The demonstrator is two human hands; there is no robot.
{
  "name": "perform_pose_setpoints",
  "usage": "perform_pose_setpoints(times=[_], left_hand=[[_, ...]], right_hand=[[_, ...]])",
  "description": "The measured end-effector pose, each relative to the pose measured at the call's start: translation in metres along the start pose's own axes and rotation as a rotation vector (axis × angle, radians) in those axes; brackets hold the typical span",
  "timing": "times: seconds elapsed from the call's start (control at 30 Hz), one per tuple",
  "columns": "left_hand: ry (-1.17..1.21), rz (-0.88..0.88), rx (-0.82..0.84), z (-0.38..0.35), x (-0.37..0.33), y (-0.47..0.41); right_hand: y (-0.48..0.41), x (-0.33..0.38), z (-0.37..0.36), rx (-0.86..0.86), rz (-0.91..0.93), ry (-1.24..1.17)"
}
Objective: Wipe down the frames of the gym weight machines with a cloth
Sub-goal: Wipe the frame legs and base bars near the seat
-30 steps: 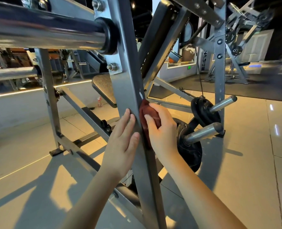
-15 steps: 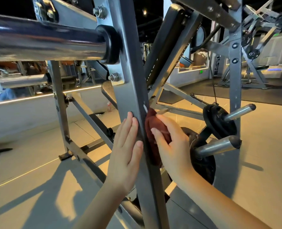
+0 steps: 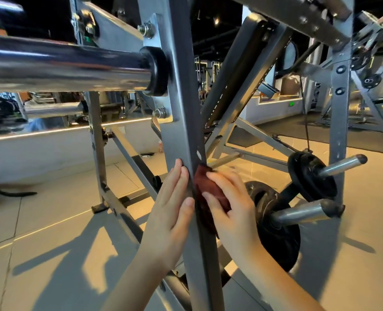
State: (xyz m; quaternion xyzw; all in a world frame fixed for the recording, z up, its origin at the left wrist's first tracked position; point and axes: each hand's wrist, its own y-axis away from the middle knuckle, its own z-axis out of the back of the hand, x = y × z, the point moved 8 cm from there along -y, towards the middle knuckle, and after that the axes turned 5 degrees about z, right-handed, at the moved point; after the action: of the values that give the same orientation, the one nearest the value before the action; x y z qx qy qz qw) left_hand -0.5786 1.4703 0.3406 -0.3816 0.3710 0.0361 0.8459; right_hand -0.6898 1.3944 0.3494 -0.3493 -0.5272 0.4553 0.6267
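Note:
A grey steel upright of the weight machine frame runs down the middle of the view. My left hand lies flat against its left face, fingers straight. On the upright's right side my right hand presses a dark red cloth against the metal, fingers spread over the cloth. Part of the cloth is hidden under that hand and behind the post.
A thick chrome bar sticks out at the upper left. Black weight plates on chrome pegs sit just right of my right hand. A second upright stands at right. Tiled floor spreads below; other machines stand behind.
The view has shifted so the frame sits more to the right. Both hands stay on the upright, the right hand with the cloth sliding slightly along the post.

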Motion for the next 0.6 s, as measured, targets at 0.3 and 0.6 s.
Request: perform_pose_setpoints(times=[0.3, 0.6], left_hand=[[-0.013, 0.101, -0.038, -0.007, -0.007, 0.001], [0.001, 0.142, -0.004, -0.006, -0.008, 0.001]], right_hand=[[-0.079, 0.01, 0.007, -0.034, 0.101, 0.102], [-0.066, 0.02, 0.005, -0.017, 0.237, 0.247]])
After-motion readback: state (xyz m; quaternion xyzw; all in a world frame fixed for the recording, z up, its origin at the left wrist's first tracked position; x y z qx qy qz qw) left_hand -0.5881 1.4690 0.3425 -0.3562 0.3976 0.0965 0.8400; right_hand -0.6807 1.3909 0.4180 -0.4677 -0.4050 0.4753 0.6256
